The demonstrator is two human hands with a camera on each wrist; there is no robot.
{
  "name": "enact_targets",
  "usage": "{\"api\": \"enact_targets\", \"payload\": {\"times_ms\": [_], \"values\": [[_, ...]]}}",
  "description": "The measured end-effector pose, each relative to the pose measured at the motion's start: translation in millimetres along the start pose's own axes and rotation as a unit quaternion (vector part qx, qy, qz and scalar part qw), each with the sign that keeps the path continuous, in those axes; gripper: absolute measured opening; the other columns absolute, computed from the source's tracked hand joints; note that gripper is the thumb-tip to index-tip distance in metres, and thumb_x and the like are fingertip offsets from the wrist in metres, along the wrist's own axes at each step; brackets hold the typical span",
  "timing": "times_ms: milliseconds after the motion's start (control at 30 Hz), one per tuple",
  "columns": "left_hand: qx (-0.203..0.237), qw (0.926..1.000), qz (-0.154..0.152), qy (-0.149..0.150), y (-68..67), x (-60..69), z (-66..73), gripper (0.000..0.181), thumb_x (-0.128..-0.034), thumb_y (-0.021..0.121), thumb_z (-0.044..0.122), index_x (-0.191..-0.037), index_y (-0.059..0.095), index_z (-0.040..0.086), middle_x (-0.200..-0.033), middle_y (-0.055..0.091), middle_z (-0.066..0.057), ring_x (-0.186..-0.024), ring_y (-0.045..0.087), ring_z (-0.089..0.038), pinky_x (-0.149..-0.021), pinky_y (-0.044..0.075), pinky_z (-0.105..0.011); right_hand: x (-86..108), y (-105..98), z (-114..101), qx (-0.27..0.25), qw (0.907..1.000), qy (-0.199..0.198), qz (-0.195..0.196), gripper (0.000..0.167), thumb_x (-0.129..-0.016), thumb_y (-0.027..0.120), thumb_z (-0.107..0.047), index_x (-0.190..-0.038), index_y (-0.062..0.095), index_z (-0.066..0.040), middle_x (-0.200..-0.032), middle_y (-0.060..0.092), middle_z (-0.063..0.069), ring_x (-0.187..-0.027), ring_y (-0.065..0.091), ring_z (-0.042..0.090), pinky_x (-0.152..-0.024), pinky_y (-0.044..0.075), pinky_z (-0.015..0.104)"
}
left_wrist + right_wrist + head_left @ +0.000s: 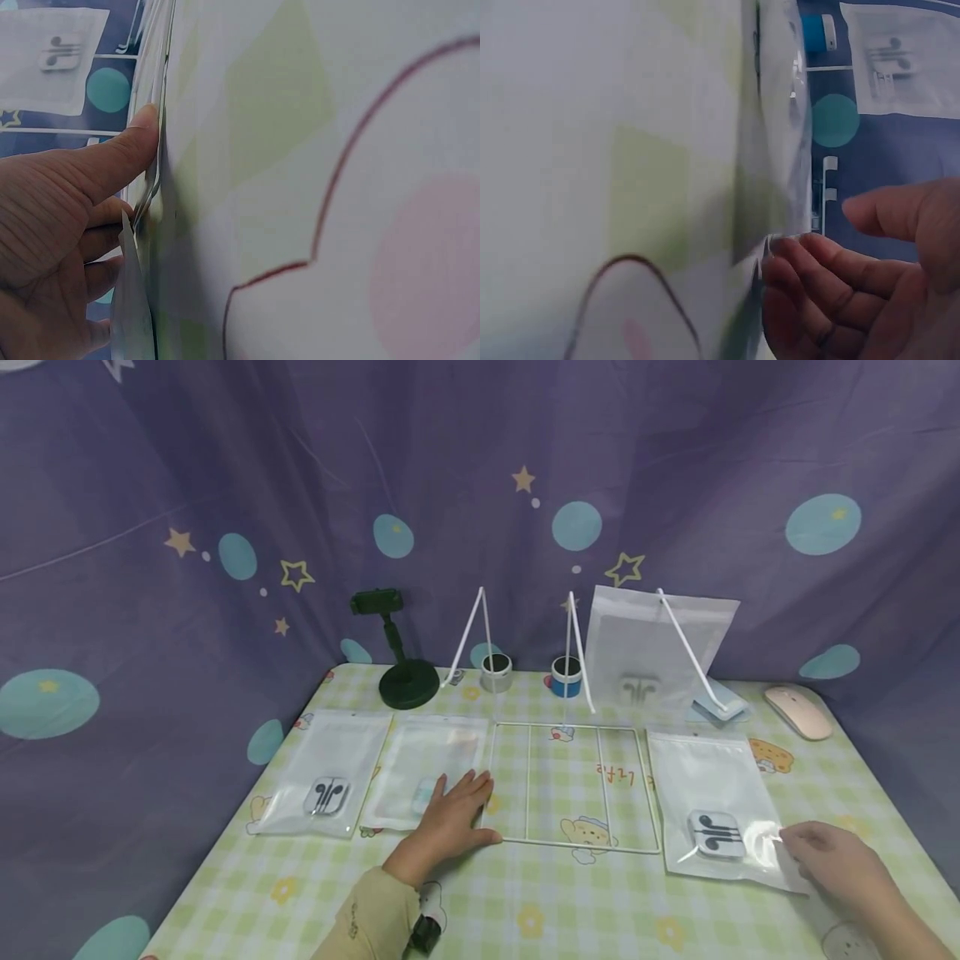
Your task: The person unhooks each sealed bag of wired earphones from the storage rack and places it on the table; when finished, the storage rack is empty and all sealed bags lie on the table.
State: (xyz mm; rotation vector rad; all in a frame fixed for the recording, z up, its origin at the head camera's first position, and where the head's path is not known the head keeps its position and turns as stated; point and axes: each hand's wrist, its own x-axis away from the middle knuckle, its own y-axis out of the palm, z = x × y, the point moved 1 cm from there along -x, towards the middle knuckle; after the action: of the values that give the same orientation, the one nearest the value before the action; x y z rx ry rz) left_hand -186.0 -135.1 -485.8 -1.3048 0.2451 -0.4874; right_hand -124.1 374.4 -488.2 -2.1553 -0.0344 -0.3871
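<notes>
My left hand (448,822) lies with its fingers extended over the edge of a clear zip bag (442,752) and the left side of a white wire rack (581,846). Its thumb touches the rack's lower frame. My right hand (843,864) is at the lower right corner of another zip bag (705,768), which contains an earphone case (716,835). In the right wrist view, the fingertips (784,255) touch that bag's edge, while the thumb stands apart. From one rack prong hangs a zip bag (637,639) with an earphone case inside.
Farther left lies a zip bag (337,743) with an earphone case. Behind are a dark green phone stand (407,683), a white jar (497,677) and a blue jar (566,681). A pink mouse (798,713) and a pale blue packet (723,703) are at back right.
</notes>
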Motion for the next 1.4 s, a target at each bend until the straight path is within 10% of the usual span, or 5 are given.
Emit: {"api": "enact_targets", "payload": {"times_ms": [300, 467, 633, 1100, 1400], "values": [[0.008, 1.0000, 0.003, 0.001, -0.2, -0.3, -0.4, 0.085, -0.0832, 0.071, 0.051, -0.148, 0.041, 0.004, -0.156, 0.033, -0.009, -0.145, 0.025, -0.031, -0.113, 0.010, -0.063, 4.6, -18.0, -25.2, -0.018, 0.9836, -0.014, 0.179, 0.050, -0.102, 0.046, -0.039, -0.119, 0.061, 0.005, -0.114, 0.063, 0.029, -0.096, 0.060, 0.048, -0.067, 0.046, 0.050], [0.000, 1.0000, 0.006, 0.004, 1.7, -0.5, -1.5, 0.086, -0.0823, 0.071, 0.052, -0.148, 0.042, 0.005, -0.156, 0.034, -0.009, -0.144, 0.026, -0.030, -0.112, 0.011, -0.064, 1.0, -24.2, -41.9, -0.073, 0.9657, -0.071, 0.239, 0.038, -0.099, 0.056, -0.033, -0.116, 0.066, 0.000, -0.091, 0.071, -0.003, -0.075, 0.056, -0.008, -0.054, 0.046, 0.028], [-0.008, 1.0000, 0.005, 0.001, 2.7, -0.6, -1.8, 0.087, -0.0818, 0.071, 0.053, -0.148, 0.041, 0.006, -0.156, 0.034, -0.008, -0.144, 0.026, -0.030, -0.112, 0.011, -0.064, -8.6, -22.3, -55.9, -0.161, 0.9516, -0.125, 0.230, 0.035, -0.098, 0.060, -0.029, -0.121, 0.063, -0.003, -0.091, 0.054, -0.035, -0.075, 0.050, -0.022, -0.053, 0.047, 0.019], [-0.005, 1.0000, 0.004, -0.001, 1.7, -1.4, -1.5, 0.087, -0.0823, 0.071, 0.053, -0.149, 0.040, 0.005, -0.156, 0.033, -0.008, -0.145, 0.026, -0.030, -0.113, 0.011, -0.063, -47.4, -9.8, -96.0, -0.281, 0.9069, -0.245, 0.196, 0.034, -0.099, 0.058, -0.012, -0.133, 0.053, -0.008, -0.116, 0.049, -0.026, -0.095, 0.055, -0.013, -0.071, 0.050, 0.009], [-0.002, 1.0000, 0.007, 0.004, 2.4, -1.1, -2.6, 0.087, -0.0824, 0.070, 0.053, -0.148, 0.040, 0.005, -0.156, 0.033, -0.008, -0.144, 0.026, -0.031, -0.112, 0.011, -0.064, -70.0, -6.9, -110.7, -0.321, 0.9127, -0.213, 0.137, 0.066, -0.101, 0.053, -0.019, -0.152, 0.018, 0.005, -0.143, 0.031, 0.036, -0.095, 0.048, -0.013, -0.071, 0.053, 0.014]]}}
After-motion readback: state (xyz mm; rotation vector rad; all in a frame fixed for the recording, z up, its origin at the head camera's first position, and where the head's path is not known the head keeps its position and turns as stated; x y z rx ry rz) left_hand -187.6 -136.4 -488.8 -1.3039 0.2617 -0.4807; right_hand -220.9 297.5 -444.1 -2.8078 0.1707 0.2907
